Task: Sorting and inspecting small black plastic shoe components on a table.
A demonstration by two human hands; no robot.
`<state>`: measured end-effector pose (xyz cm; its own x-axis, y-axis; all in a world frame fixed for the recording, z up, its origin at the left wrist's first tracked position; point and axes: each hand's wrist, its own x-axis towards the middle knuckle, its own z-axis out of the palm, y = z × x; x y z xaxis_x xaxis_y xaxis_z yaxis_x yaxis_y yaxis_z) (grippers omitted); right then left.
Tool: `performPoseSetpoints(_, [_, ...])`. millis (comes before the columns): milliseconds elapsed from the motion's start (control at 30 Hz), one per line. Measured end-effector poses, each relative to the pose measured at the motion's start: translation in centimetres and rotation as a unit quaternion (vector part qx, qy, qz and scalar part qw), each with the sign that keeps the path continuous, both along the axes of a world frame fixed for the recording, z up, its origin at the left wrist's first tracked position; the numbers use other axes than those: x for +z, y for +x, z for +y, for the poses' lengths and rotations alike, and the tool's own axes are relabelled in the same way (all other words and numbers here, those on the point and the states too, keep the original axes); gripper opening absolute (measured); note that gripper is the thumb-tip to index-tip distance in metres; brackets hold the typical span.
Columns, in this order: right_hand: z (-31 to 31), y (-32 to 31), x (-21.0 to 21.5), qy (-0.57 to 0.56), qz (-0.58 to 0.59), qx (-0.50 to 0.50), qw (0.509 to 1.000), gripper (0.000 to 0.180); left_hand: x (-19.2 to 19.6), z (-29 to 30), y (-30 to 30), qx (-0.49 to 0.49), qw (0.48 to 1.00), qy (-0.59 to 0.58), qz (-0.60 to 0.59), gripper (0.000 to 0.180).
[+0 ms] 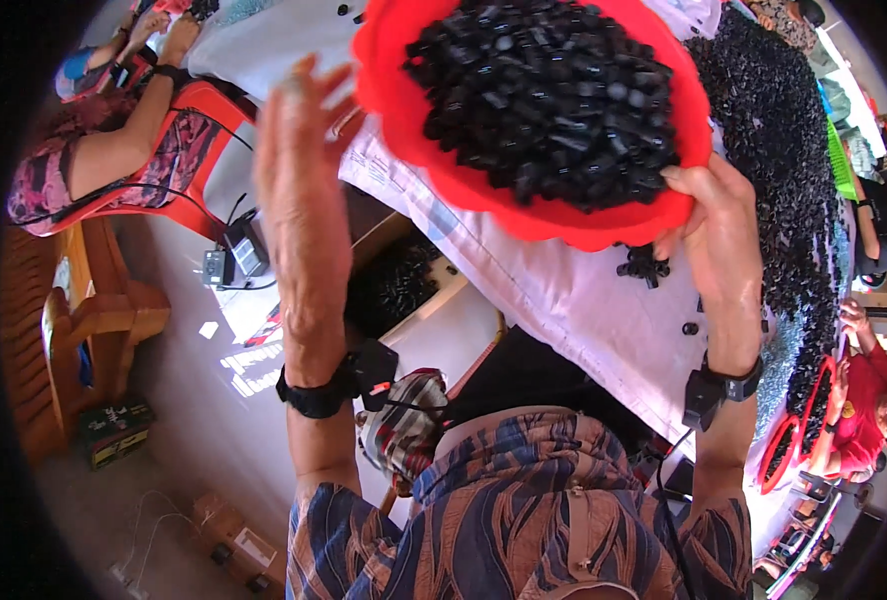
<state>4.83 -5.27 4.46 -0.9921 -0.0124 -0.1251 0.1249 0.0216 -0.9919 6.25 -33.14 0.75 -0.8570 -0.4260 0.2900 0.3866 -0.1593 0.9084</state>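
Note:
A red plastic basin (pixel 564 228) with a scalloped rim is tilted in front of me, heaped with small shiny black pieces (pixel 554 100). My right hand (pixel 721 225) grips its near right rim, thumb on the inside and fingers beneath. To the left of the basin my left hand (pixel 306 190) is raised, slightly blurred, its fingers apart and nothing in them. The fingertips are close to the basin's left rim; whether they touch it I cannot tell. A few loose black pieces (pixel 644 266) lie on the white cloth (pixel 584 310) under the basin.
A large spread of black pieces (pixel 779 150) covers the table's right side. Below the table edge stands a box with black pieces (pixel 399 290). At left, a person sits on a red chair (pixel 199 190) near a wooden bench (pixel 104 310). People in red and black sit at right.

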Motion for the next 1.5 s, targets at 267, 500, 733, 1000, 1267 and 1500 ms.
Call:
performPoseSetpoints(267, [-6.4, 5.2, -0.6, -0.122, -0.033, 0.113, 0.986, 0.018, 7.6, -3.2, 7.3, 0.169, 0.955, -0.244, -0.021, 0.03])
performPoseSetpoints(500, [-10.9, 8.8, -4.2, -0.169, -0.084, 0.2, 0.961, 0.025, 4.0, -11.3, 9.3, 0.138, 0.898, -0.275, -0.315, 0.039])
performPoseSetpoints(733, [-13.7, 10.5, -11.5, -0.162, -0.149, 0.23, 0.948, 0.029, -8.0, -19.1, 10.3, -0.106, 0.883, -0.128, -0.438, 0.042])
performPoseSetpoints(1000, [-12.1, 8.7, -20.8, -0.071, -0.198, 0.315, 0.925, 0.037, -19.5, -17.6, 13.1, -0.28, 0.907, 0.104, -0.298, 0.055])
performPoseSetpoints(1267, [-11.1, 7.7, -25.0, 0.109, -0.255, 0.268, 0.923, 0.033, -26.1, -12.8, 14.4, -0.171, 0.875, 0.12, -0.436, 0.063])
performPoseSetpoints(1500, [-11.4, 7.0, -24.2, 0.149, -0.31, 0.275, 0.898, 0.042, -29.0, -12.9, 17.3, -0.234, 0.842, 0.203, -0.442, 0.058])
